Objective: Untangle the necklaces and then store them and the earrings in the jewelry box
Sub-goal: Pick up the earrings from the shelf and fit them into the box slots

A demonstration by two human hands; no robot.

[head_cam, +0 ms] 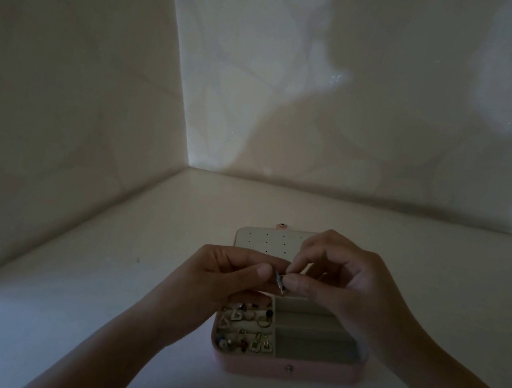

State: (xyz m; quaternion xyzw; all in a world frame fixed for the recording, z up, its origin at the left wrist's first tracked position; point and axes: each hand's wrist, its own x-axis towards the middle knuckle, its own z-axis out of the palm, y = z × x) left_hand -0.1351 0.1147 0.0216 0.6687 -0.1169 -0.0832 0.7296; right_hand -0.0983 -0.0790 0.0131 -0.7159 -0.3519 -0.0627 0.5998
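A pink jewelry box [283, 369] lies open on the white table, its perforated lid [265, 241] tipped back. Several earrings [245, 331] fill the small compartments on its left side; the grey padded section [311, 338] on the right holds nothing visible. Above the box, my left hand [227, 277] and my right hand [341, 286] meet, both pinching one small dark earring [280, 281] between thumb and fingertips. No necklace shows in this dim view.
The white table [88, 294] sits in a corner, with walls close at the left and behind. Its left edge drops off near the frame's lower left. The light is low.
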